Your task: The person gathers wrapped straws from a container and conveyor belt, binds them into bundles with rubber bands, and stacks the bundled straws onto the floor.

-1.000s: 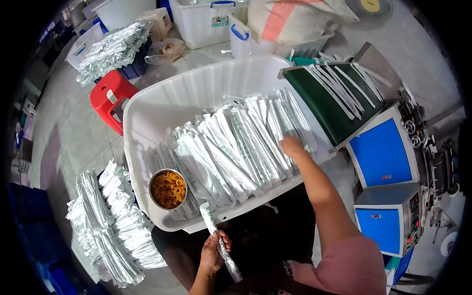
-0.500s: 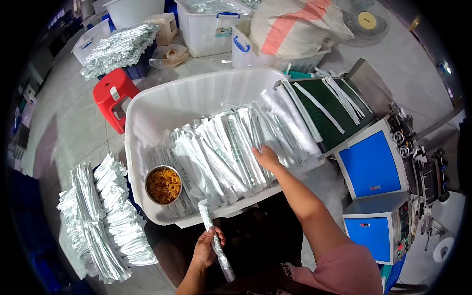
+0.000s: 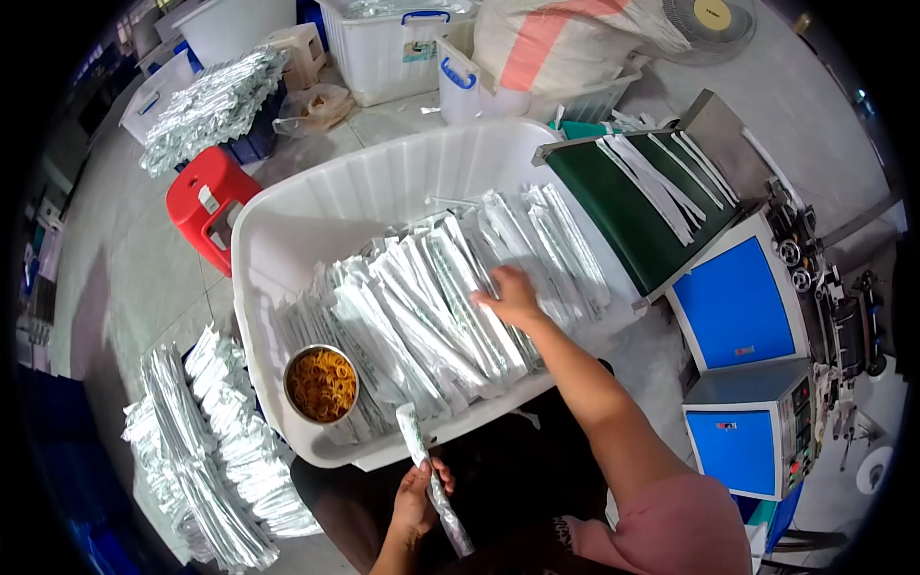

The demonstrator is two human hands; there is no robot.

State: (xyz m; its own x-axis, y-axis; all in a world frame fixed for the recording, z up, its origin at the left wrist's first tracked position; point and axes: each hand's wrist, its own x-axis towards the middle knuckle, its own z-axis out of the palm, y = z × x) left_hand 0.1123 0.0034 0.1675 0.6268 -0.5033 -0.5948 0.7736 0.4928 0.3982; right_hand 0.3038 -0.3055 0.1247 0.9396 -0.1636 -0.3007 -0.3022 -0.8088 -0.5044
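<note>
My left hand (image 3: 418,498) is closed around a narrow bundle of long wrapped packets (image 3: 433,479), held tilted at the tub's near edge. My right hand (image 3: 513,299) is over the long, thin white-and-silver packets (image 3: 422,297) in a large white plastic tub (image 3: 316,201). Its fingers are spread, with the tips at the packets; I cannot tell how firmly they touch. The packets lie side by side in a slanting row. A round metal bowl of yellow-brown rubber bands (image 3: 322,384) sits on packets at the tub's left front corner.
A green conveyor belt (image 3: 613,220) carrying several white strips ends over the tub's right side, beside a blue-panelled machine (image 3: 733,302). Stacked silver packets (image 3: 206,441) lie at left, near a red stool (image 3: 211,196). Bins and a large sack (image 3: 565,48) stand behind.
My right hand's fingers have spread over the packets. The belt's strips have shifted, and packets at its end now lie in the tub. My left hand still holds its bundle; the view has shifted slightly.
</note>
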